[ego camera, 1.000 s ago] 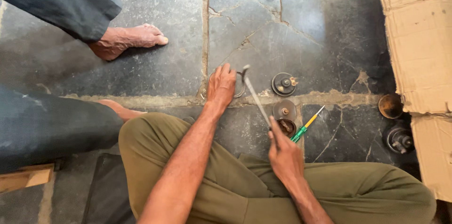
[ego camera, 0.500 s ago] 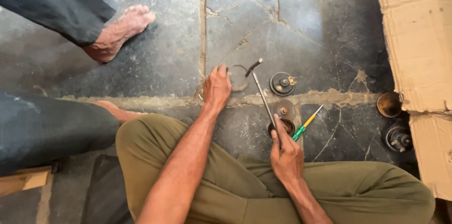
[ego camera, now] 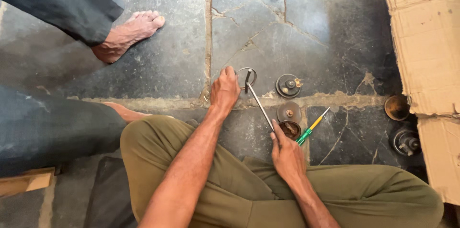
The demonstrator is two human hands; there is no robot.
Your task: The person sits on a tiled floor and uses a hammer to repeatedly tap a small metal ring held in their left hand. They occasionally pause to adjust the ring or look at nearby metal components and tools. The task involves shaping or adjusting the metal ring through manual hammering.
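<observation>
I sit cross-legged on a dark stone floor. My left hand (ego camera: 224,91) presses a thin metal ring (ego camera: 247,77) against the floor. My right hand (ego camera: 286,153) grips the lower end of a long metal rod (ego camera: 258,103) whose bent head rests on the ring. Just right of the rod lie a rusty round disc (ego camera: 289,112), a small rusty cup (ego camera: 290,129) and a screwdriver (ego camera: 311,126) with a green and yellow handle. A dark round part (ego camera: 288,85) with a centre stud sits beyond them.
Another person's bare foot (ego camera: 127,36) and dark trouser legs are at the upper left. Flattened cardboard (ego camera: 424,41) covers the right side, with a rusty cup (ego camera: 396,107) and a dark round part (ego camera: 406,141) by its edge. A wooden piece (ego camera: 24,182) lies lower left.
The rod's head has come down onto the ring and my left hand has settled beside it. The other person's foot has shifted left and up.
</observation>
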